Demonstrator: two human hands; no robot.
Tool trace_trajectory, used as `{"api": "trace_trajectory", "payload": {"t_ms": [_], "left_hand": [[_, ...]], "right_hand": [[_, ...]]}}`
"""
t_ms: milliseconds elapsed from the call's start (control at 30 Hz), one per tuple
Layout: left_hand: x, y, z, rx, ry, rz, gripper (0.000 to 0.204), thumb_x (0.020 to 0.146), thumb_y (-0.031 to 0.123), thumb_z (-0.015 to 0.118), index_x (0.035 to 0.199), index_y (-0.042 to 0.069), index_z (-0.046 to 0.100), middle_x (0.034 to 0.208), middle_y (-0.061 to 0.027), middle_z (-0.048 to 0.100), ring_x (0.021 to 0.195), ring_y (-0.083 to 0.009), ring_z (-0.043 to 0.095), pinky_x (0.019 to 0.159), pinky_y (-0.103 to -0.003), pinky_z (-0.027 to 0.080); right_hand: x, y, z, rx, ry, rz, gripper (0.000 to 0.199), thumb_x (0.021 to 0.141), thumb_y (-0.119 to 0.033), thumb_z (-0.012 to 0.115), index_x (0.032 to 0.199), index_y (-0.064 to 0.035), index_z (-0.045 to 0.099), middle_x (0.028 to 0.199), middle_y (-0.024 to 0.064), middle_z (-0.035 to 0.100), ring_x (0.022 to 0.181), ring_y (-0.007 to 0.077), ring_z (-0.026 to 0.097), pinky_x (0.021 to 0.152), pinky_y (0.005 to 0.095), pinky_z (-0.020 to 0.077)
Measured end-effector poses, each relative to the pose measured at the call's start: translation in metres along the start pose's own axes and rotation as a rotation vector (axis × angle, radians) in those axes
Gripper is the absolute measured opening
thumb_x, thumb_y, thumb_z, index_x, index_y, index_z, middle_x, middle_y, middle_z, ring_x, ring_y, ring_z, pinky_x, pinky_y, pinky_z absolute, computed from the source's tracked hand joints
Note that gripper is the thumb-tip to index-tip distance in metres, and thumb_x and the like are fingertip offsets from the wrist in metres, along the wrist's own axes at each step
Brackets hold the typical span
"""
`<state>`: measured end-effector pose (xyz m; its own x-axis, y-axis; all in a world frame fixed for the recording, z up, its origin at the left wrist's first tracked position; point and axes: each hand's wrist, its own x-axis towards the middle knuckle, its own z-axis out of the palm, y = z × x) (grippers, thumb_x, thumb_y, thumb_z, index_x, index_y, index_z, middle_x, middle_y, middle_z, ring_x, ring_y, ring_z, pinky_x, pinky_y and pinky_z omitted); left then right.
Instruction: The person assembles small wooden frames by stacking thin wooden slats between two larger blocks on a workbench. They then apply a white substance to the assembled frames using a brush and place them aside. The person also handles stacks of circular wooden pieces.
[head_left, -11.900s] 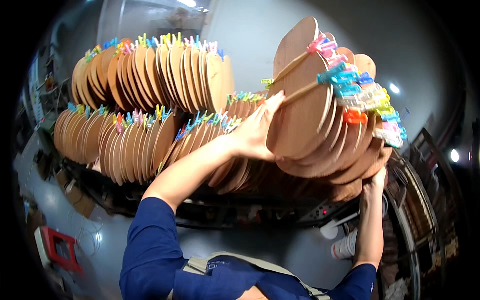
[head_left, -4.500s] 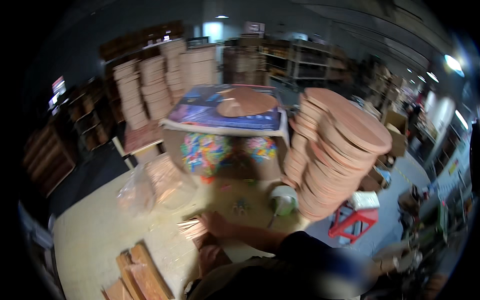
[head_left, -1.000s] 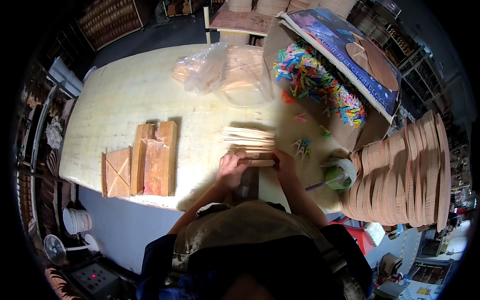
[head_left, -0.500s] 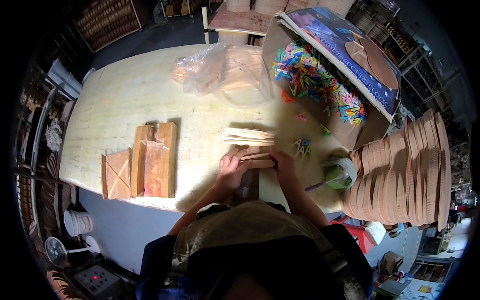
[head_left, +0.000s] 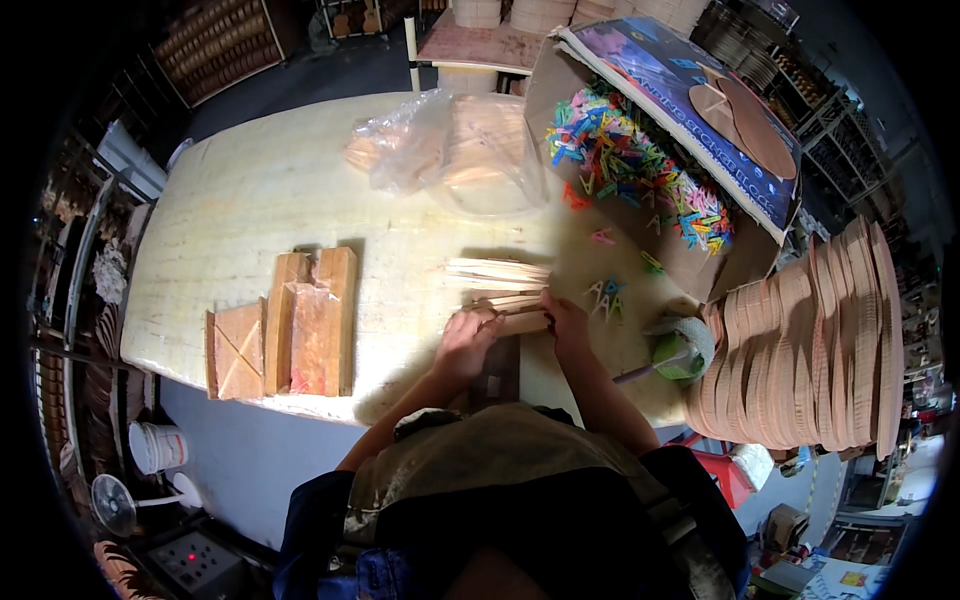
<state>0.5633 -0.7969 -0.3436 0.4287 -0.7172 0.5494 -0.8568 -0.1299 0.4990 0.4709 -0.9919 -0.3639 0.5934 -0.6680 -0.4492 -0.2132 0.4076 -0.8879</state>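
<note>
Near the table's front edge, my left hand (head_left: 466, 343) and my right hand (head_left: 568, 322) grip the two ends of a few thin wooden strips (head_left: 518, 312). The fingers of both hands are closed round the ends. Just beyond my hands lies a fanned pile of pale wooden strips (head_left: 497, 271). Below the held strips, a dark board (head_left: 497, 372) reaches toward my body. Several coloured plastic clips (head_left: 606, 297) lie to the right of my right hand.
At left stand a wooden block jig (head_left: 318, 320) and a board with crossed strips (head_left: 236, 346). Behind lie plastic bags of wood strips (head_left: 480, 150). A carton of coloured clips (head_left: 680, 120), a green pot with a brush (head_left: 682, 348) and stacked curved wooden frames (head_left: 800, 340) fill the right side.
My left hand has shifted slightly right along the strips, and the right hand has risen slightly at their other end. Both still hold them.
</note>
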Motion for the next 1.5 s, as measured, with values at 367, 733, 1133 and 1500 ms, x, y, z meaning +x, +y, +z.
{"api": "trace_trajectory", "payload": {"t_ms": [367, 733, 1133, 1500], "left_hand": [[-0.001, -0.004, 0.003, 0.046, 0.038, 0.046, 0.031, 0.082, 0.007, 0.059, 0.112, 0.005, 0.067, 0.108, -0.0095, 0.061, 0.095, -0.0287, 0.053, 0.085, -0.037, 0.042], [0.007, -0.001, 0.000, 0.148, 0.066, 0.071, 0.035, 0.082, 0.006, 0.058, 0.116, 0.005, 0.066, 0.103, -0.0099, 0.060, 0.091, -0.0294, 0.054, 0.083, -0.039, 0.042], [0.006, 0.001, -0.003, 0.163, 0.041, 0.109, 0.042, 0.079, 0.005, 0.058, 0.121, 0.003, 0.061, 0.110, -0.0128, 0.059, 0.094, -0.0304, 0.055, 0.087, -0.041, 0.042], [0.001, -0.006, 0.000, 0.058, -0.169, 0.001, 0.049, 0.075, 0.005, 0.066, 0.124, 0.005, 0.060, 0.116, -0.0136, 0.055, 0.106, -0.0331, 0.051, 0.092, -0.044, 0.041]], "right_hand": [[0.000, 0.008, -0.012, -0.079, -0.049, 0.025, 0.030, 0.083, -0.036, 0.074, 0.081, -0.0071, 0.064, 0.074, 0.0000, 0.057, 0.066, 0.0102, 0.054, 0.058, 0.0237, 0.0421], [0.013, 0.004, -0.013, -0.070, -0.108, 0.090, 0.028, 0.083, -0.036, 0.071, 0.091, -0.0100, 0.066, 0.076, 0.0000, 0.060, 0.066, 0.0088, 0.053, 0.055, 0.0260, 0.0400], [0.025, 0.013, -0.011, 0.078, -0.098, 0.043, 0.024, 0.082, -0.032, 0.072, 0.085, -0.0087, 0.066, 0.072, -0.0001, 0.061, 0.060, 0.0097, 0.053, 0.053, 0.0254, 0.0399], [0.022, 0.003, -0.003, 0.196, -0.121, -0.015, 0.019, 0.080, -0.026, 0.073, 0.084, -0.0081, 0.067, 0.073, 0.0015, 0.063, 0.062, 0.0111, 0.056, 0.055, 0.0265, 0.0443]]}}
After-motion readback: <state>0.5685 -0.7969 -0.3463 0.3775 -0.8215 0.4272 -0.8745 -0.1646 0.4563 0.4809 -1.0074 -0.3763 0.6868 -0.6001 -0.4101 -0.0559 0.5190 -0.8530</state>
